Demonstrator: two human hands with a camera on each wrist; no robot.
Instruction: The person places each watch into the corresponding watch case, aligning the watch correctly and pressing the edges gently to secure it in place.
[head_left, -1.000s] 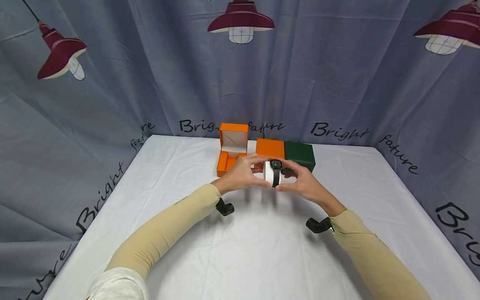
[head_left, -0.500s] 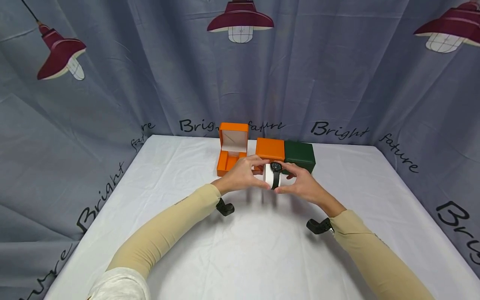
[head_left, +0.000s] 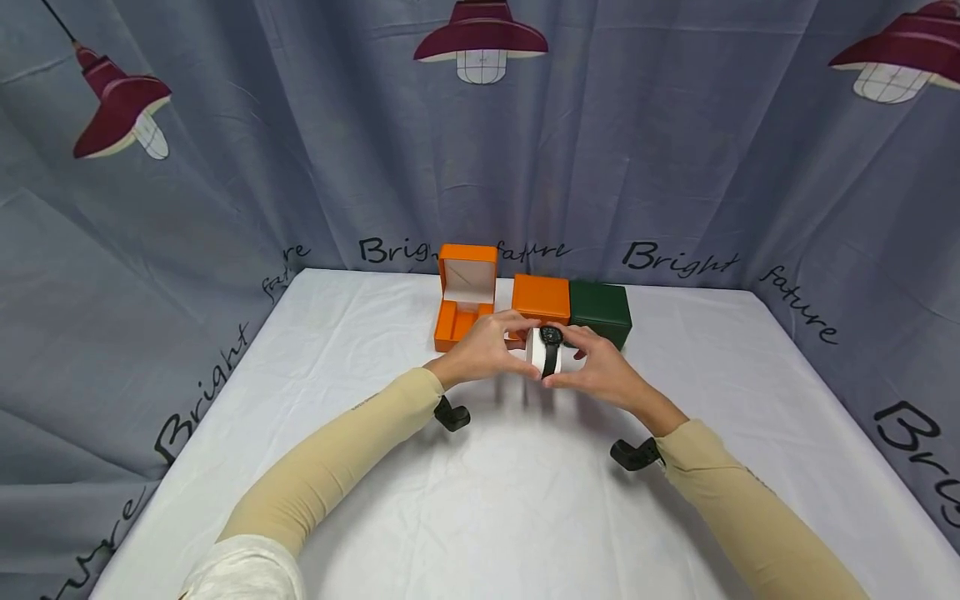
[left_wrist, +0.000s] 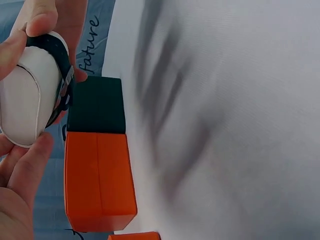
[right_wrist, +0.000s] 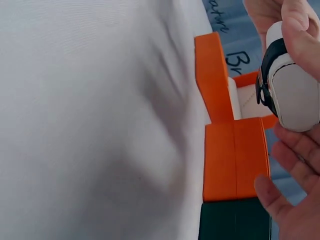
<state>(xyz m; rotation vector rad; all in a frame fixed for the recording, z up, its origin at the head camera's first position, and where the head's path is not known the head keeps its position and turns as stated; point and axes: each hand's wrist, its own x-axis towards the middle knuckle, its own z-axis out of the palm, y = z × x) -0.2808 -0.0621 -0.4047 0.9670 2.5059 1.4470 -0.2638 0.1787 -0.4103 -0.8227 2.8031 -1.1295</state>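
Observation:
Above the table I hold up a black wristwatch point(head_left: 551, 336) strapped round a white watch cushion point(head_left: 534, 353). My left hand point(head_left: 483, 348) grips the cushion from the left, thumb below and fingers above in the head view. From the right, my right hand point(head_left: 606, 368) pinches the watch and cushion between thumb and fingers. Up close in the left wrist view, the dark strap point(left_wrist: 59, 52) circles the cushion and its buckle shows. The right wrist view shows the flat end of the cushion point(right_wrist: 296, 95). Some fingertips are hidden behind the cushion.
Behind my hands stands an open orange watch box point(head_left: 446, 321), lid upright. To its right are a closed orange box point(head_left: 541, 293) and a closed dark green box point(head_left: 602, 308), side by side. They stand near the back edge of the white-covered table point(head_left: 495, 517), before a grey-blue curtain.
The watch and cushion have tilted slightly, and the watch face sits a little lower. My right hand has shifted slightly left along the watch. The boxes stay put.

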